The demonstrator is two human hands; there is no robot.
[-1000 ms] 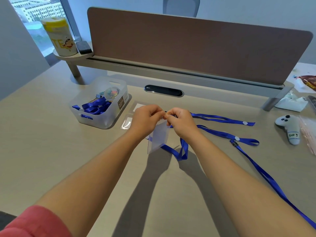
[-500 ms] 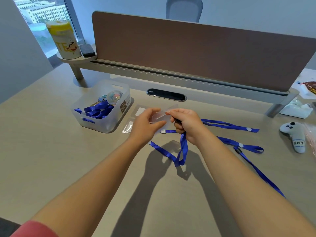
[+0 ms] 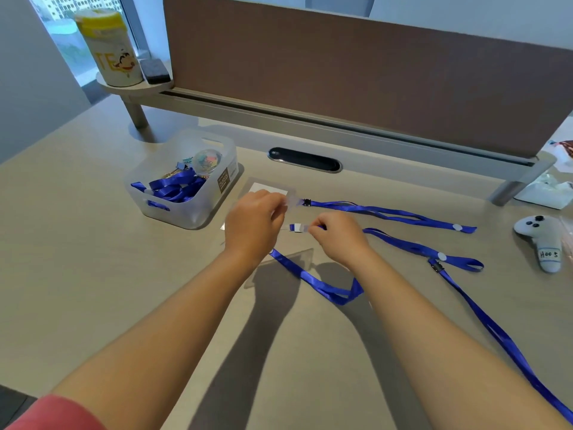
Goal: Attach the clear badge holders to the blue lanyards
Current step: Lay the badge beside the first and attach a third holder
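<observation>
left hand [image 3: 252, 223] hides part of flat clear plastic badge holder [image 3: 269, 190], grip on the clear tab blurred | right hand [image 3: 338, 235] fingertips cover end of blue ribbon lanyard [image 3: 403, 243] | long blue lanyard strap [image 3: 508, 342] cut off at bottom-right edge | translucent plastic bin [image 3: 186, 209] contents partly indistinct

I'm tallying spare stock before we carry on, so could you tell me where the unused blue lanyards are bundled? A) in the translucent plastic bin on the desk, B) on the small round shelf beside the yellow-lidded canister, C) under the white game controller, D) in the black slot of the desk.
A: the bundled blue lanyards lie inside the translucent plastic bin, left of the left hand.
</observation>
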